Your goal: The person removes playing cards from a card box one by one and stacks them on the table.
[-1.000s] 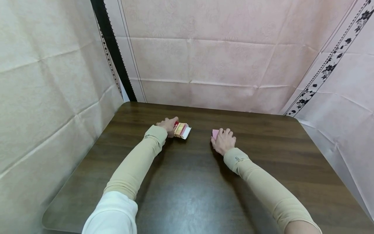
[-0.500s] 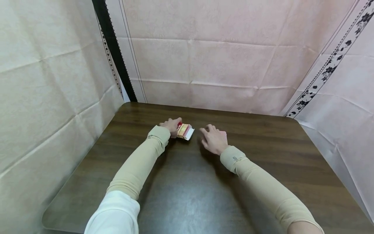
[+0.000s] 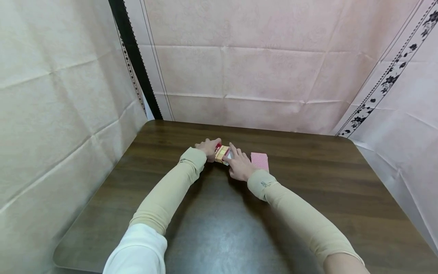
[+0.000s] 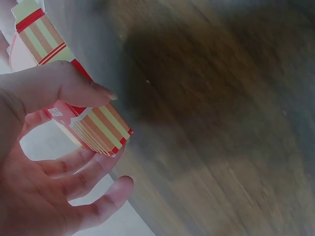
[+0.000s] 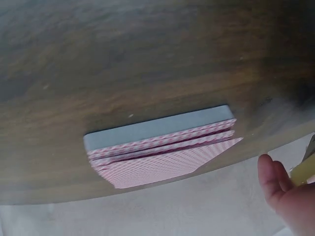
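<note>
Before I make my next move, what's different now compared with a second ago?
The right hand has come off the deck of pink-patterned cards and moved left to the open end of the striped card box; whether it grips the box is unclear. The left hand, holding that box, has shifted slightly right. The deck stayed where it lay on the table.

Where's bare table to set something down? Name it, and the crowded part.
Bare table: right of the card stack, between right sleeve and left sleeve, and outside the left one. Crowded: the far middle, where left hand, striped box, right hand and card stack cluster.
</note>
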The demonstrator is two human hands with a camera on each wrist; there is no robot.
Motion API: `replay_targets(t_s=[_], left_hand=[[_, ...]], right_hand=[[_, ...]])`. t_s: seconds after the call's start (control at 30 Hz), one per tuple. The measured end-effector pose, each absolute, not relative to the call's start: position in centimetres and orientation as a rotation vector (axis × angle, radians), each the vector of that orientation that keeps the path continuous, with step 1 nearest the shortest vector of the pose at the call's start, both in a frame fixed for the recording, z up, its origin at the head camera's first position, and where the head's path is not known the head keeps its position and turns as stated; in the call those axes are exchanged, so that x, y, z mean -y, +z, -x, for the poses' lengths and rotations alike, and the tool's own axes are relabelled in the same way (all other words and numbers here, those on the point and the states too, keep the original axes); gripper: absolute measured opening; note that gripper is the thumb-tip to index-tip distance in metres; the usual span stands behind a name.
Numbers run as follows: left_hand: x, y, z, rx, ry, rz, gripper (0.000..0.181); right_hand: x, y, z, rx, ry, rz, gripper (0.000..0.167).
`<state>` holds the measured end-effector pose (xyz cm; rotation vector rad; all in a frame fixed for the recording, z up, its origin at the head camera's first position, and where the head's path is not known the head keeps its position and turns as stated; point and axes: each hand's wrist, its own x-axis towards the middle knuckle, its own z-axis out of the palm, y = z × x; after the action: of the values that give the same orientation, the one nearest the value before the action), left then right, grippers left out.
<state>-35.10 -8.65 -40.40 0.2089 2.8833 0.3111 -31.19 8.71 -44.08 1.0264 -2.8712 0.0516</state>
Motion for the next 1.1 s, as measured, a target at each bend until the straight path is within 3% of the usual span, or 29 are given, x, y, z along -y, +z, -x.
replay_targets(t_s=[0.47, 0.7, 1.1], left_hand=[[9.1, -40.1, 35.2, -2.866, 0.306, -0.169, 0.062], [9.3, -40.2, 35.0, -2.867, 0.308, -0.158, 0.059], [9.4, -40.4, 35.2, -2.857, 0.301, -0.165, 0.058]], right_hand=[[-9.7, -44.2, 31.2, 2.782, 0.178, -1.034, 0.052], [-9.8, -44.3, 31.2, 2.706, 0.224, -1.025, 0.043], [-9.5, -43.9, 31.4, 2.699, 0.254, -0.961, 0.042]])
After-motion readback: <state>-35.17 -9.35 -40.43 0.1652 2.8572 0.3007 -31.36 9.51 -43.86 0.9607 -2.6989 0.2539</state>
